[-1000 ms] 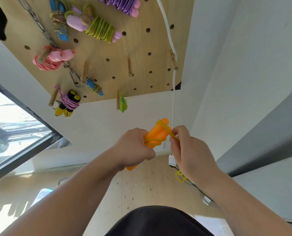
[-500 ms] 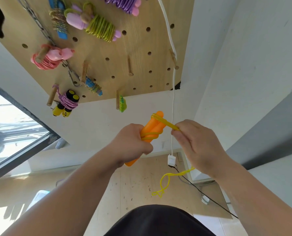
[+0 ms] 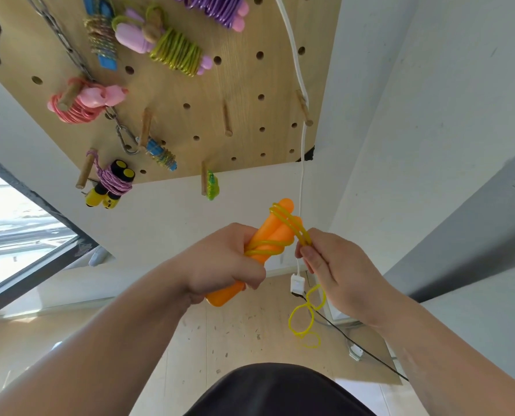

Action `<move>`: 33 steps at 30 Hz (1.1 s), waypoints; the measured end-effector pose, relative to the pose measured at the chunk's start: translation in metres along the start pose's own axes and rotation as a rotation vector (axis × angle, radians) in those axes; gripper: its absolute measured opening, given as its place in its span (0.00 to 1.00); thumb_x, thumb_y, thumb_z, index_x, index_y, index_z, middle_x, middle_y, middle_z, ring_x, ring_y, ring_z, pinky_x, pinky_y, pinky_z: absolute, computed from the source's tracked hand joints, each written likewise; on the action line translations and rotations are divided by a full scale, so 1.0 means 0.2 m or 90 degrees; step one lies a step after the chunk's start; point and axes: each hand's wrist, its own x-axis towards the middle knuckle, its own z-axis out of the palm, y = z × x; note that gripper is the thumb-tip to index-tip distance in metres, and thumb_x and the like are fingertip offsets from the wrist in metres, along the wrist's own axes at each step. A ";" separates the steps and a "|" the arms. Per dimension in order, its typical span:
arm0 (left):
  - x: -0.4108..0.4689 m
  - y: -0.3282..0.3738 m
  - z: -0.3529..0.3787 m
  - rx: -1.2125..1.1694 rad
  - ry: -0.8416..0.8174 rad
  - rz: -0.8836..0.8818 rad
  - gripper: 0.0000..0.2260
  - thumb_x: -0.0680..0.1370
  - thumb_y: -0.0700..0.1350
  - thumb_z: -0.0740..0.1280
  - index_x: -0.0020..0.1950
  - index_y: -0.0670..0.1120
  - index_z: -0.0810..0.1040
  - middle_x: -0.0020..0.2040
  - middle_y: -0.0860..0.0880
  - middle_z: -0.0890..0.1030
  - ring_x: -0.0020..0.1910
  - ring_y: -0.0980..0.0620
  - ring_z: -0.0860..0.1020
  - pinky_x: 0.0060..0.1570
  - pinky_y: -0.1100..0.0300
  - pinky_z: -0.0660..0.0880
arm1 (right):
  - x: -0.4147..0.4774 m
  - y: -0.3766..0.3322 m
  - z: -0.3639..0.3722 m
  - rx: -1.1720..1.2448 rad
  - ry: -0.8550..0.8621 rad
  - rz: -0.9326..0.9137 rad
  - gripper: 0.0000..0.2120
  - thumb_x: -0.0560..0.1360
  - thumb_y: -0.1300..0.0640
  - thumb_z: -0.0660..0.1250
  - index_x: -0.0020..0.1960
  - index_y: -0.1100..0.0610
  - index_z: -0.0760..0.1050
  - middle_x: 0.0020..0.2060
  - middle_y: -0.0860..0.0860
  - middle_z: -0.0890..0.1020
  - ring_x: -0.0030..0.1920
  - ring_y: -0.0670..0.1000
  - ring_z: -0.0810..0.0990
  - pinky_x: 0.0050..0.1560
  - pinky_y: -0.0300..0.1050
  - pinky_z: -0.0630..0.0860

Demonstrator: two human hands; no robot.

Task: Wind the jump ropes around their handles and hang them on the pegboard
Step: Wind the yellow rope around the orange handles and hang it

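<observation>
Head view: left hand (image 3: 220,262) fist curled round orange handles (image 3: 268,241), pair held side by side, upper ends poking above knuckles, lower ends below palm. Yellow rope (image 3: 283,226) wound in few turns across handles just above fist. Right hand (image 3: 340,271) just beside, fingertips pinching rope where it leaves handles; loose end loops below right palm. Pegboard (image 3: 250,85) above, well apart from hands, other wound ropes on pegs. White cable (image 3: 302,163) hangs behind handles.
</observation>
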 end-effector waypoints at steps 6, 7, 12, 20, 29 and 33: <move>-0.04 0.02 -0.04 0.112 -0.152 0.001 0.12 0.61 0.43 0.71 0.37 0.40 0.72 0.33 0.45 0.74 0.32 0.50 0.73 0.37 0.53 0.72 | 0.07 0.02 -0.03 -0.141 -0.065 -0.221 0.06 0.83 0.50 0.55 0.48 0.47 0.68 0.37 0.47 0.77 0.39 0.52 0.73 0.39 0.49 0.71; -0.04 0.03 -0.05 0.143 -0.193 -0.002 0.12 0.62 0.42 0.71 0.37 0.40 0.70 0.32 0.45 0.72 0.31 0.50 0.71 0.36 0.54 0.70 | 0.09 0.03 -0.04 -0.178 -0.105 -0.240 0.04 0.80 0.52 0.56 0.46 0.45 0.66 0.37 0.45 0.76 0.39 0.51 0.72 0.39 0.47 0.70; -0.05 0.06 0.01 0.450 -0.283 -0.016 0.10 0.70 0.41 0.71 0.37 0.46 0.69 0.31 0.50 0.65 0.28 0.52 0.64 0.29 0.58 0.62 | 0.20 0.06 -0.05 -0.366 -0.278 -0.276 0.09 0.79 0.48 0.60 0.40 0.47 0.67 0.35 0.42 0.71 0.41 0.47 0.66 0.40 0.47 0.69; 0.06 0.03 0.03 0.862 -0.164 -0.057 0.02 0.73 0.42 0.65 0.42 0.48 0.72 0.36 0.50 0.72 0.36 0.48 0.74 0.41 0.55 0.76 | 0.37 -0.08 -0.06 -0.412 -0.390 -0.208 0.11 0.82 0.53 0.58 0.41 0.52 0.66 0.36 0.46 0.70 0.43 0.51 0.71 0.45 0.49 0.71; 0.20 -0.13 0.04 0.773 0.044 -0.142 0.05 0.72 0.42 0.66 0.47 0.49 0.75 0.40 0.51 0.74 0.42 0.48 0.77 0.41 0.57 0.74 | 0.20 -0.08 0.04 -0.303 -0.314 0.023 0.12 0.85 0.45 0.50 0.49 0.51 0.64 0.34 0.46 0.66 0.39 0.56 0.70 0.40 0.49 0.64; 0.23 -0.15 0.06 0.581 0.128 -0.158 0.06 0.72 0.44 0.65 0.40 0.50 0.68 0.40 0.51 0.74 0.41 0.48 0.75 0.36 0.57 0.68 | 0.13 -0.07 0.09 -0.274 -0.124 0.067 0.14 0.85 0.45 0.50 0.54 0.53 0.70 0.38 0.48 0.76 0.41 0.56 0.77 0.43 0.53 0.74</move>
